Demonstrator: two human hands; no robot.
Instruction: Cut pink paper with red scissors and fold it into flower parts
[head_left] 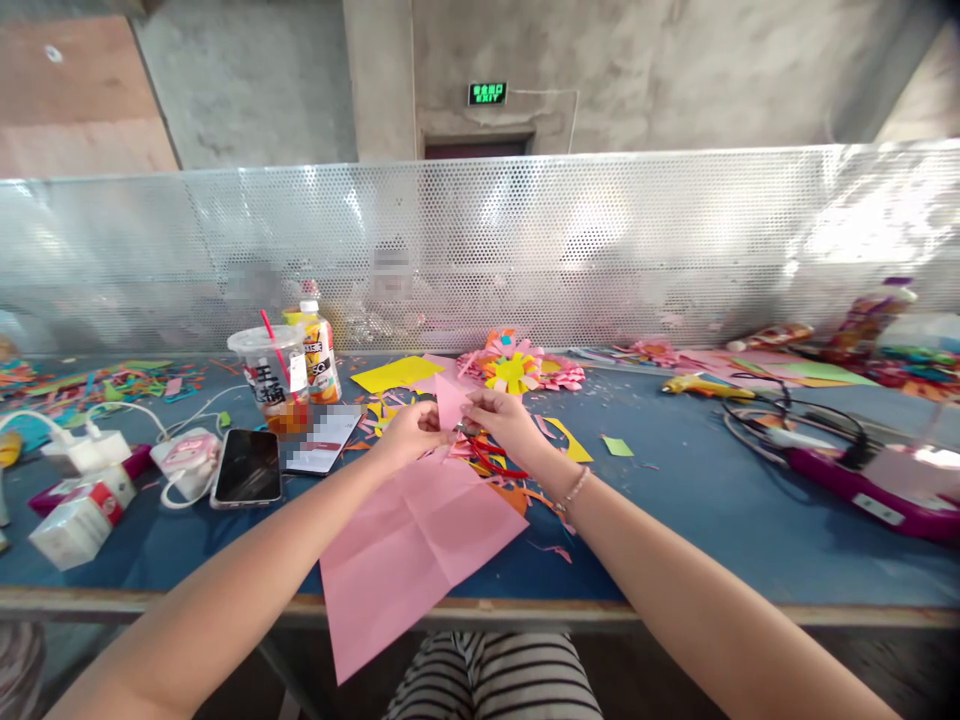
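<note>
At the near edge of the blue tabletop (675,500), a large creased pink paper sheet (412,550) lies flat, one corner hanging past the edge toward the person's lap. This sheet is taken as landmark. Just beyond its far corner, both hands meet on a small pink paper piece (450,400), held upright above the surface. Left hand (409,432): fingers closed, pinching the piece's left side. Right hand (504,420): fingers closed on the piece's right side; beaded bracelet at the wrist. Red-handled scissors (491,460) lie under the right hand, at the sheet's far right corner; whether the hand touches them cannot be told.

Left of the sheet: a dark phone (247,467) face up, a white card (324,440) beside it, then a clear plastic cup (271,378) with red straw and an orange drink bottle (319,350) further back. Beyond the sheet: yellow paper (397,373) and a finished paper flower (514,368), pink with yellow centre. Well right of the sheet: a yellow glue gun (701,386) with black cables. Coloured scraps scattered around the hands.
</note>
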